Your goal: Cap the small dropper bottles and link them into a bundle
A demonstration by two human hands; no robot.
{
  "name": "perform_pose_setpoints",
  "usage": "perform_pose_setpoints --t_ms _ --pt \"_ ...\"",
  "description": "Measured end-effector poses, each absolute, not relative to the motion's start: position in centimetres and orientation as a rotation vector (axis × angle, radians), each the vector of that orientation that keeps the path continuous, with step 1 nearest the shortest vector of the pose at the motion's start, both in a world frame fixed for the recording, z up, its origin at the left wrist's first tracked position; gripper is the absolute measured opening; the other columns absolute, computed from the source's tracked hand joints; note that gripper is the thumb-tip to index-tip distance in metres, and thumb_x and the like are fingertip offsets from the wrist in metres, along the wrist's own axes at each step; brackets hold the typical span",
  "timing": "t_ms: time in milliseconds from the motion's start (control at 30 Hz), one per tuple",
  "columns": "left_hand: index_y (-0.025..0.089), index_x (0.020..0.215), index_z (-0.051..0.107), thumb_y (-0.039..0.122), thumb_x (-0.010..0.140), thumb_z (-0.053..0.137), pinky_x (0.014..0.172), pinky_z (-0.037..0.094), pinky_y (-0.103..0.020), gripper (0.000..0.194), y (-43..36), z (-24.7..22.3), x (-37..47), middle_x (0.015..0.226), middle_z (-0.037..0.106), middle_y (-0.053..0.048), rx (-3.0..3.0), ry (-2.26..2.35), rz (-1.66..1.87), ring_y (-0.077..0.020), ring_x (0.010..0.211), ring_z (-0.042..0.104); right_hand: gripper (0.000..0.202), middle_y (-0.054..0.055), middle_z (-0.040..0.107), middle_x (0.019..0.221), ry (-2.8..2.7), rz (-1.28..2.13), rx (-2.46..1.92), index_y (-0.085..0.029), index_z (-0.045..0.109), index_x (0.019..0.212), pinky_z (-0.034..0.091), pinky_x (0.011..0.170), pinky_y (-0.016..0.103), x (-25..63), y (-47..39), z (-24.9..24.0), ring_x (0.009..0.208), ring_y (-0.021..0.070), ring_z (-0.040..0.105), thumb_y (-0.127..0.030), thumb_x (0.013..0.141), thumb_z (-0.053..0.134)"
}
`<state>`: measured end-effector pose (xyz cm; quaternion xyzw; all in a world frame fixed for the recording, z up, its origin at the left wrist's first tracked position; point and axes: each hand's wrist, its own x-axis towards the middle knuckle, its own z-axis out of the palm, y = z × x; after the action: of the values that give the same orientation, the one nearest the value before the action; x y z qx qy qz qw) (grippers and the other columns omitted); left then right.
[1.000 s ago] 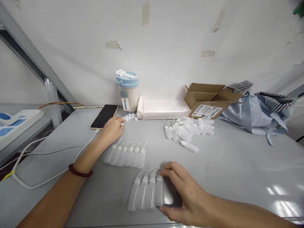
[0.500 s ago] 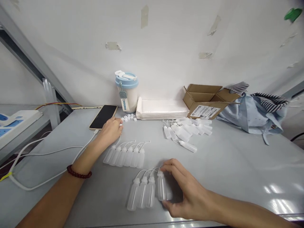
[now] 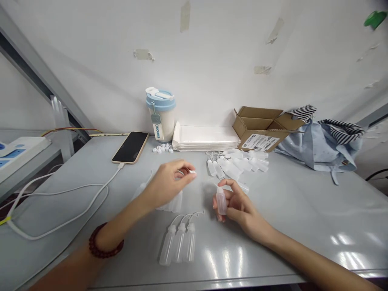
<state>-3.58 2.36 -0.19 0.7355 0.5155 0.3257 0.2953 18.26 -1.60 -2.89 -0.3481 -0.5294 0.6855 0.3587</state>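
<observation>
"Two bare hands at work. Left hand [image 3: 169, 182]?"

"Center of frame, thumb and fingertips pinched on a small white cap [image 3: 192, 172], much of it hidden by the grip."

"Right hand [image 3: 239, 205]?"

"Just right of center, curled around a translucent squeeze bottle [image 3: 221, 202]. Bottle near upright, neck up, apart from the cap."

"Other bottles?"

"Three strapped bottles [image 3: 180, 245] side by side at lower center, thin white straps arching from the necks. Second row [image 3: 173, 202] above them, partly covered by the left hand; can't count it. Loose bottle pile [image 3: 239, 163] right of center, beyond the right hand."

"Spare caps?"

"Cap cluster [image 3: 163, 148] upper center-left, at the foot of a blue-lidded tumbler [image 3: 161, 117]. Smartphone [image 3: 131, 147] left of it, white cable plugged in."

"Behind the pile?"

"Open cardboard box [image 3: 257, 129], label facing out, with a pale blue bag [image 3: 318, 141] beside it."
</observation>
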Motion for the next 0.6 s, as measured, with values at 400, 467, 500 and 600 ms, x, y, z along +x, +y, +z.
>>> perform_pose_setpoints --t_ms 400,467,500,600 --pt "0.014 0.090 0.064 0.022 0.078 0.062 0.084 0.049 -0.032 0.015 0.6 -1.0 -0.9 0.089 0.071 -0.006 1.400 0.973 0.703 -0.0194 0.090 0.065 0.056 0.000 0.059 0.083 -1.036 1.945 -0.865 -0.020 0.050 0.100 0.036 0.051 0.025 18.7 -0.6 -2.7 0.058 0.0111 0.048 -0.004 0.048 0.042" --pt "0.014 0.090 0.065 0.023 0.078 0.062 0.084 0.049 -0.033 0.015 0.6 -1.1 -0.7 0.088 0.071 -0.006 1.387 0.973 0.693 -0.0201 0.090 0.066 0.055 0.000 0.060 0.080 -1.012 1.967 -0.864 -0.020 0.051 0.100 0.036 0.053 0.025 18.7 -0.7 -2.7 0.057 0.0110 0.048 -0.004 0.049 0.043" --pt "0.014 0.090 0.065 0.023 0.078 0.062 0.084 0.050 -0.034 0.015 0.6 -1.1 -0.7 0.088 0.072 -0.006 1.381 0.973 0.689 -0.0204 0.090 0.066 0.054 -0.001 0.060 0.077 -1.009 1.974 -0.870 -0.020 0.051 0.101 0.036 0.054 0.025 18.7 -0.7 -2.7 0.056 0.0109 0.049 -0.003 0.050 0.043" --pt "0.014 0.090 0.066 0.022 0.078 0.062 0.085 0.050 -0.035 0.015 0.5 -1.1 -0.6 0.087 0.072 -0.007 1.370 0.985 0.688 -0.0210 0.090 0.067 0.050 -0.002 0.060 0.070 -1.021 1.964 -0.920 -0.021 0.050 0.103 0.037 0.052 0.025 18.6 -0.8 -2.6 0.055 0.0124 0.052 -0.004 0.056 0.045"
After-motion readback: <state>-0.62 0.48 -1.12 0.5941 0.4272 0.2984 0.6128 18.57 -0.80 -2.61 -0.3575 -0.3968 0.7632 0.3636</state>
